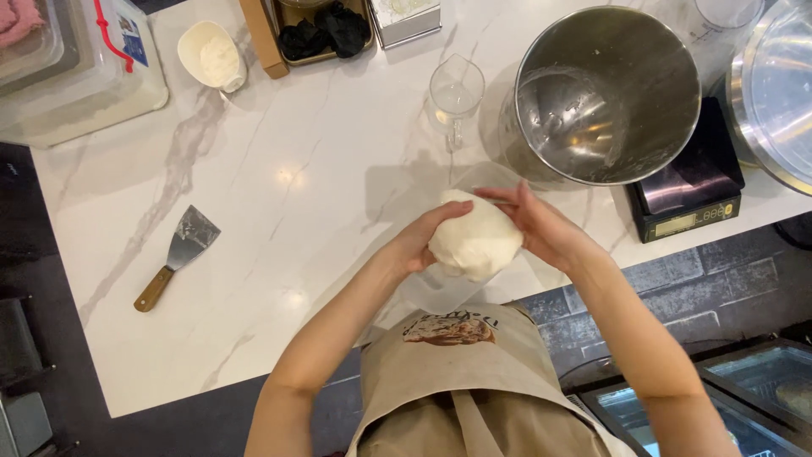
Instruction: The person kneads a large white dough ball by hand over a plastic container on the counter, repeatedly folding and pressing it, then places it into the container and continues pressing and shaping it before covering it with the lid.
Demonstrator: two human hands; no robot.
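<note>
Dough ball (476, 241) at frame centre, held above the desk (279, 186) edge. Left hand (420, 239) and right hand (541, 227) cup opposite sides, fingers curled against it, equally near.

The dough (476, 241) sits between the two hands, above the near edge of the counter (321, 169); the left hand (420, 239) is on its left side and the right hand (541, 227) is on its right side, both touching it; behind the dough stands a glass (455, 93); to the right of the glass is a big pot (605, 97); a scale (689, 190) sits right of the pot, at the counter edge; far left on the counter lies a scraper (178, 254); behind it, near the back, is a small bowl (211, 55); left of the bowl is a box (80, 68); a tray (326, 34) sits at the back, behind the glass.
</note>
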